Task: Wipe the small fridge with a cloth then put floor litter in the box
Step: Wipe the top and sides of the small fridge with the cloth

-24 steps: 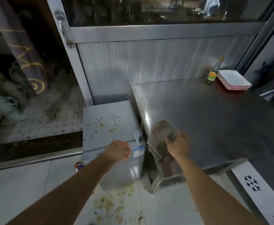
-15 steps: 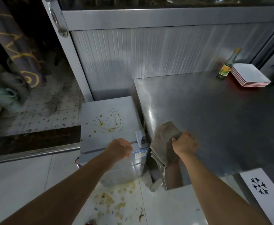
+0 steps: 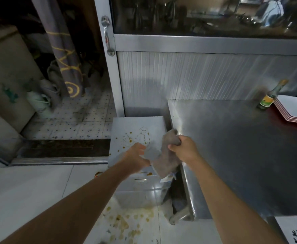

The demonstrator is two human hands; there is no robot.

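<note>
The right hand [image 3: 183, 150] is gripping the grey cloth [image 3: 161, 155] at its upper end, fingers curled round the bunched fabric. The cloth is hanging down and to the left from that fist, so its long axis is running slantwise over the front right corner of the small fridge [image 3: 126, 138]. The left hand [image 3: 137, 156] is meeting the lower, loose part of the cloth; its fingers look partly curled at the edge, but I cannot tell if they are really pinching it or only touching.

The fridge is standing on the floor, just beside the left edge of the steel table [image 3: 232, 147], and both hands are hovering above its front part. The brown stains [image 3: 135, 137] are lying on the fridge top, beyond the hands, toward the back and a little to the left. The left hand is the nearer one to them. Below the fridge front, the floor litter [image 3: 126, 224] is lying scattered on the white tiles. In my judgement the wiping is not yet begun; the cloth must go forward and down onto the stains.
</note>
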